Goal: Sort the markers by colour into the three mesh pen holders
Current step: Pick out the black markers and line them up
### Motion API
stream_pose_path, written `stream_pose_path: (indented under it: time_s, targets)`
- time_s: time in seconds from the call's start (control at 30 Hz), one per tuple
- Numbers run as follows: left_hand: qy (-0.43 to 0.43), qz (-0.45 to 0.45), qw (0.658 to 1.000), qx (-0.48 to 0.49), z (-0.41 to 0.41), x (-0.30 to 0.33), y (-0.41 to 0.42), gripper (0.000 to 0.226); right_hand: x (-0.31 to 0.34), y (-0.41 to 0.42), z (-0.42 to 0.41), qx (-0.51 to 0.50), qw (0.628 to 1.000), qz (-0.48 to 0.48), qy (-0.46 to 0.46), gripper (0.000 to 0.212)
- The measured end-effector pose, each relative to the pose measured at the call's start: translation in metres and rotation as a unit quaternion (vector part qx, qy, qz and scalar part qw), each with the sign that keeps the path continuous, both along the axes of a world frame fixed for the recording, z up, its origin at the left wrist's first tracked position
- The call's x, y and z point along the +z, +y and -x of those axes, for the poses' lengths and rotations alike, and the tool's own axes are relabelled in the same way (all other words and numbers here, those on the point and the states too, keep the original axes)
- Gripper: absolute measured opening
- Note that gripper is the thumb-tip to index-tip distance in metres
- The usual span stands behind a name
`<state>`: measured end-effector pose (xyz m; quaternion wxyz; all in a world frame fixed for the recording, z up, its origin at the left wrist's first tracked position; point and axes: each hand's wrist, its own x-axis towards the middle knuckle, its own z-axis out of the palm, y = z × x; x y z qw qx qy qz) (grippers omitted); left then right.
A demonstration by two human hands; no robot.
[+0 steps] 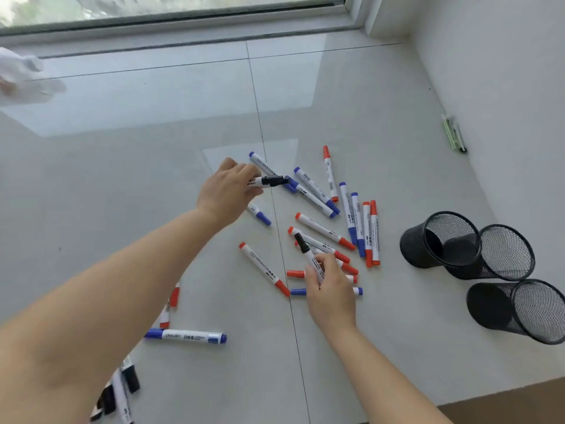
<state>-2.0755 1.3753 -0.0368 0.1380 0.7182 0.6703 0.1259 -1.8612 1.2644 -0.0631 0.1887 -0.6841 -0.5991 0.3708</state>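
1. Left hand (227,191), centre frame, grips a black-capped marker (269,181); fingers curl round the barrel, cap points right, long axis roughly horizontal.
2. Right hand (330,289), lower centre, pinches a second black-capped marker (307,255) between thumb and fingertips; cap points up-left, axis steeply diagonal.
3. Three black mesh pen holders (440,240) stand at right-centre, clustered and touching, openings towards the camera. No markers visible inside any.
4. Key relation: holders lie to the right of both hands. The right hand is nearer, so I'd expect its marker to drop first; the left must cross over the pile.
5. Loose markers on the grey tiled floor (153,179), between hands and holders and towards lower left: roughly eight red-capped, about eight blue-capped; overlaps make the count approximate.
6. More black-capped markers at lower left are partly hidden by the left forearm; number unclear, at least two.
7. Judgement: sorting is barely begun; black goes first.
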Motion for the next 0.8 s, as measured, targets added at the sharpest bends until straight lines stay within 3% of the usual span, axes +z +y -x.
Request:
stream_pose_path:
  time_s: [0.13, 0.37, 0.57, 0.8]
  targets:
    - [-0.135, 0.006, 0.981, 0.14, 0.044, 0.036, -0.064, 0.02, 0.014, -0.026, 0.051, 0.003, 0.997, 0.044, 0.062, 0.003]
    - [-0.175, 0.054, 0.941, 0.286, 0.147, 0.043, -0.201, 0.014, 0.016, -0.106, 0.142, 0.021, 0.985, 0.123, 0.117, 0.008]
    - [-0.204, 0.111, 0.891, 0.389, 0.207, 0.021, -0.303, 0.015, 0.004, -0.161, 0.196, 0.045, 0.981, 0.179, 0.063, 0.008]
    - [-0.171, 0.18, 0.834, 0.493, 0.247, -0.012, -0.374, 0.025, -0.013, -0.191, 0.235, 0.035, 0.983, 0.178, -0.002, 0.009]
